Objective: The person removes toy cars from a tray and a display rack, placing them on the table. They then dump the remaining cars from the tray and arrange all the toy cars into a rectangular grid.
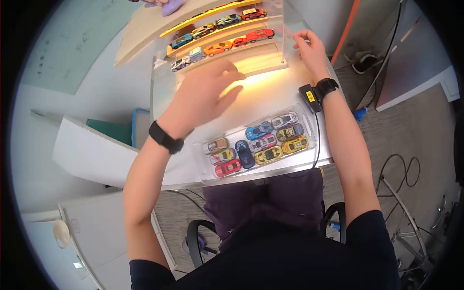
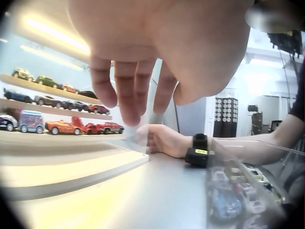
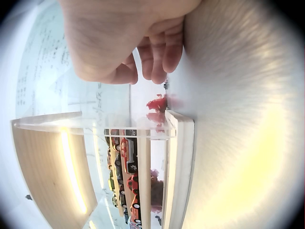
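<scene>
A lit wooden display shelf with clear side panels holds toy cars in rows. On its lowest visible row stand an orange car, a red fire truck or pickup and a light blue van. My left hand, blurred, hovers in front of the shelf's left part, fingers loosely bent and holding nothing. Beside the shelf's right end is my right hand, its fingers lightly curved close to the clear side panel, with nothing in them.
Near the table's front edge, a clear plastic tray holds several toy cars, among them a dark blue car set crosswise. A black wrist device trails a cable over the table's right side. A purple object sits on the shelf's top.
</scene>
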Tool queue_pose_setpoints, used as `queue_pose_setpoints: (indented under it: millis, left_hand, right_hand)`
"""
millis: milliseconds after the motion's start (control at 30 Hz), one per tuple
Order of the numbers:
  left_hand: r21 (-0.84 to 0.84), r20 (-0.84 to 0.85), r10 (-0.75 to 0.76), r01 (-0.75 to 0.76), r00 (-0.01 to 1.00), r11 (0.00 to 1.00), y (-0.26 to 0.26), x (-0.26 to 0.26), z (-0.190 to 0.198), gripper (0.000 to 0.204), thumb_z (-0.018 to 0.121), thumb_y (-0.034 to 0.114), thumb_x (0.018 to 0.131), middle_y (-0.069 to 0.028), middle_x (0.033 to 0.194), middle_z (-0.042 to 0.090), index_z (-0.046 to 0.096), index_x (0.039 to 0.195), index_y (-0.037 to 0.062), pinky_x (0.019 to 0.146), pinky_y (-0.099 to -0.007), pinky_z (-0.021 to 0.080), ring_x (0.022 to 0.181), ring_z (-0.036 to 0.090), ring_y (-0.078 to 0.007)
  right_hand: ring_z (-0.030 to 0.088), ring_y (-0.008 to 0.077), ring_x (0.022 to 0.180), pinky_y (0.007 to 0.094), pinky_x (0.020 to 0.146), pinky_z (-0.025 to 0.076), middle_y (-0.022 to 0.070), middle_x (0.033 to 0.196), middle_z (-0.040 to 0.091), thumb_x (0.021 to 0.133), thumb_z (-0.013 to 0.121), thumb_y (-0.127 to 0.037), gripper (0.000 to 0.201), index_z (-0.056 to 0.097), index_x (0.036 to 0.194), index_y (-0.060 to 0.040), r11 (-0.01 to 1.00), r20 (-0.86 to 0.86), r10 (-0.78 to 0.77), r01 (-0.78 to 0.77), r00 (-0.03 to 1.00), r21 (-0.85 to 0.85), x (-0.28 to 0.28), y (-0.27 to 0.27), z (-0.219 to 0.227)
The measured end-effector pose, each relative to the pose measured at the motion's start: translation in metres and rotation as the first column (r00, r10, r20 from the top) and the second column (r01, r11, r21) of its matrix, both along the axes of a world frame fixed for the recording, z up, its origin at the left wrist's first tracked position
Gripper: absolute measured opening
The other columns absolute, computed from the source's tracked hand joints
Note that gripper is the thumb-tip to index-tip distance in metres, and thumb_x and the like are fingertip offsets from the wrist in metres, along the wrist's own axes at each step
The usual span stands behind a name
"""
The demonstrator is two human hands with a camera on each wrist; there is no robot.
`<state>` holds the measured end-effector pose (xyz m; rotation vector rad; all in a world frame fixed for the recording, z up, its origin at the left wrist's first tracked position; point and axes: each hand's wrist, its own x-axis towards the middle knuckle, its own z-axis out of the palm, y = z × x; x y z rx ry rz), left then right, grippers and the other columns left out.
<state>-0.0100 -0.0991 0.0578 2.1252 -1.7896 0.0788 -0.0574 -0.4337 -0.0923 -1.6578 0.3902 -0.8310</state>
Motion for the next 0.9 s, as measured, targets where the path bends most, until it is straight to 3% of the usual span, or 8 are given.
queue_pose_setpoints:
  millis: [33, 133, 167, 267, 300, 500, 700, 900]
  left_hand:
    - [0.009, 0.055, -0.072, 0.071, 0.996, 0.997, 0.001, -0.009, 0.000, 0.023, 0.077, 0.012, 0.096, -0.0094, 0.116, 0.070, 0.076, 0.119, 0.0094, 0.085, -0.0437, 0.057, 0.100, 0.071, -0.0323]
    - [0.217, 0.115, -0.217, 0.189, 0.969, 0.958, 0.002, -0.041, 0.011, 0.023, 0.080, 0.013, 0.090, -0.0090, 0.119, 0.070, 0.077, 0.113, 0.0115, 0.083, -0.0403, 0.056, 0.101, 0.071, -0.0288]
    - [0.233, 0.150, -0.252, 0.214, 0.956, 0.949, 0.003, -0.050, 0.012, 0.022, 0.082, 0.015, 0.083, -0.0093, 0.125, 0.069, 0.077, 0.104, 0.0126, 0.086, -0.0383, 0.054, 0.107, 0.069, -0.0261]
    - [0.155, 0.160, -0.274, 0.250, 0.948, 0.956, 0.010, -0.065, 0.002, 0.020, 0.080, 0.017, 0.079, -0.0108, 0.133, 0.068, 0.078, 0.098, 0.0115, 0.094, -0.0390, 0.054, 0.118, 0.067, -0.0261]
    - [0.183, 0.160, -0.267, 0.237, 0.950, 0.954, 0.014, -0.068, -0.003, 0.013, 0.079, 0.017, 0.079, -0.0123, 0.145, 0.065, 0.079, 0.091, 0.0110, 0.101, -0.0392, 0.051, 0.130, 0.062, -0.0272]
    - [0.237, 0.157, -0.157, 0.118, 0.975, 0.964, 0.044, -0.069, 0.014, 0.008, 0.080, 0.018, 0.080, -0.0130, 0.163, 0.056, 0.077, 0.084, 0.0114, 0.112, -0.0421, 0.048, 0.148, 0.052, -0.0290]
    - [0.348, 0.267, -0.099, 0.000, 0.959, 0.937, 0.072, -0.078, 0.008, 0.009, 0.082, 0.018, 0.080, -0.0120, 0.176, 0.041, 0.076, 0.084, 0.0131, 0.118, -0.0500, 0.043, 0.162, 0.037, -0.0302]
    - [0.389, 0.299, -0.120, -0.006, 0.947, 0.921, 0.069, -0.085, 0.003, 0.015, 0.081, 0.013, 0.084, -0.0118, 0.178, 0.036, 0.080, 0.099, 0.0148, 0.123, -0.0525, 0.040, 0.164, 0.033, -0.0309]
  right_hand:
    - [0.075, 0.0134, 0.086, 0.0297, 0.071, 0.054, 0.0018, 0.102, 0.076, 0.103, 0.069, -0.019, 0.016, 0.075, 0.109, -0.0058, 1.000, -0.018, -0.010, 0.010, 1.000, 0.015, -0.002, 0.001, 0.005]
    - [0.075, 0.0128, 0.088, 0.0286, 0.069, 0.053, 0.0010, 0.105, 0.075, 0.103, 0.069, -0.020, 0.016, 0.075, 0.110, -0.0069, 0.999, -0.045, -0.005, 0.007, 0.999, 0.031, -0.002, 0.005, 0.012]
    - [0.075, 0.0125, 0.088, 0.0283, 0.068, 0.053, 0.0008, 0.105, 0.075, 0.103, 0.069, -0.020, 0.016, 0.075, 0.111, -0.0072, 1.000, -0.039, 0.000, 0.001, 0.999, 0.023, -0.002, 0.003, 0.010]
    - [0.074, 0.0120, 0.090, 0.0280, 0.068, 0.053, 0.0004, 0.106, 0.075, 0.103, 0.069, -0.020, 0.017, 0.074, 0.112, -0.0072, 1.000, -0.041, 0.016, -0.015, 0.999, 0.022, -0.003, 0.001, 0.008]
    - [0.074, 0.0119, 0.090, 0.0280, 0.068, 0.053, 0.0003, 0.106, 0.075, 0.103, 0.069, -0.020, 0.017, 0.074, 0.112, -0.0071, 1.000, -0.042, 0.021, -0.020, 0.999, 0.023, -0.003, 0.000, 0.009]
    - [0.075, 0.0123, 0.091, 0.0284, 0.069, 0.053, -0.0004, 0.106, 0.075, 0.103, 0.069, -0.020, 0.017, 0.074, 0.113, -0.0075, 1.000, -0.065, 0.015, -0.016, 0.998, -0.012, 0.000, -0.002, 0.009]
    - [0.075, 0.0128, 0.092, 0.0288, 0.070, 0.054, -0.0001, 0.109, 0.075, 0.103, 0.068, -0.021, 0.017, 0.074, 0.113, -0.0081, 1.000, -0.069, 0.006, -0.006, 0.998, -0.011, -0.001, -0.001, 0.008]
    - [0.075, 0.0126, 0.094, 0.0291, 0.070, 0.054, -0.0003, 0.108, 0.075, 0.104, 0.069, -0.023, 0.018, 0.074, 0.113, -0.0080, 1.000, -0.073, 0.013, -0.014, 0.997, -0.012, -0.003, 0.001, 0.013]
